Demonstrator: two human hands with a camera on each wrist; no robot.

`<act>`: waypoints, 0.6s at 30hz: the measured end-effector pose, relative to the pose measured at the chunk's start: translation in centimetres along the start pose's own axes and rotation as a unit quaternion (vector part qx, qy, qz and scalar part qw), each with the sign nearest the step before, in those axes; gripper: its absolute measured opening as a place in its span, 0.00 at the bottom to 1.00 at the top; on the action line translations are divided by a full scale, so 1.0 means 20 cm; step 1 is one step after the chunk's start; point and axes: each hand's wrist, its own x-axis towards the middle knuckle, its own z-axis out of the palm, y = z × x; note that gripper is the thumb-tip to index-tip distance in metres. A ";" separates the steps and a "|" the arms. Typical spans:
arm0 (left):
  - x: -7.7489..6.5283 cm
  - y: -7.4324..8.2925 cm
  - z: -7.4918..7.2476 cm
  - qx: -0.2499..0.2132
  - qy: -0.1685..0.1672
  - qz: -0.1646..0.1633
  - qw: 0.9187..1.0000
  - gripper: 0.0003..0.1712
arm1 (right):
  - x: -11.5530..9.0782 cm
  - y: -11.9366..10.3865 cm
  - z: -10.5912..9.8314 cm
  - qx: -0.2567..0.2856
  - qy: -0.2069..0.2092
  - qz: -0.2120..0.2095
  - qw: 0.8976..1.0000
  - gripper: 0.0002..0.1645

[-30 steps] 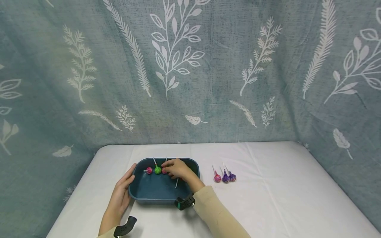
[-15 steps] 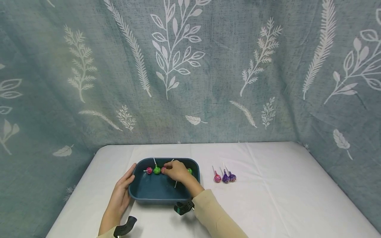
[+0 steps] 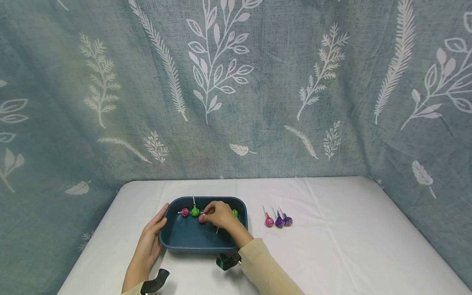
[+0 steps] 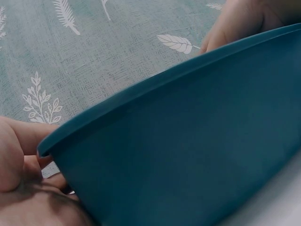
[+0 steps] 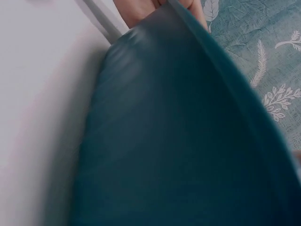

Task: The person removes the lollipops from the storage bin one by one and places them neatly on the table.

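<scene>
Inside the tub (image 3: 191, 237) your right hand (image 3: 220, 215) pinches a pink lolly (image 3: 201, 218), your left hand (image 3: 150, 237) straight-fingered against the tub's left, and one leftward slip could nudge the green lolly (image 3: 195, 211)!

Can't tell what room: a white-covered table (image 3: 354, 241) sits under the left hand (image 3: 148, 235) and right hand (image 3: 221, 215), leafy cloth (image 3: 269, 102) hangs beyond them

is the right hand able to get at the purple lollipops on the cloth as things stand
Probably yes: nothing covers the purple lollipops. But the right hand seems to pinch a pink lollipop inside the tray, so it would likely need to let go and come out first.
</scene>
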 end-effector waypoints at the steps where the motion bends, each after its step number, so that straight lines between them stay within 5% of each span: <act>1: 0.00 0.00 0.00 0.000 0.000 0.000 1.000 0.30 | 0.00 0.00 0.00 -0.003 0.001 -0.004 1.000 0.12; 9: 0.00 0.00 0.00 0.001 0.001 0.002 1.000 0.30 | 0.02 0.00 0.03 -0.053 0.004 -0.034 0.998 0.11; 18: 0.00 0.00 0.00 0.002 0.002 0.001 1.000 0.30 | 0.01 0.00 0.03 -0.027 0.024 -0.008 0.999 0.08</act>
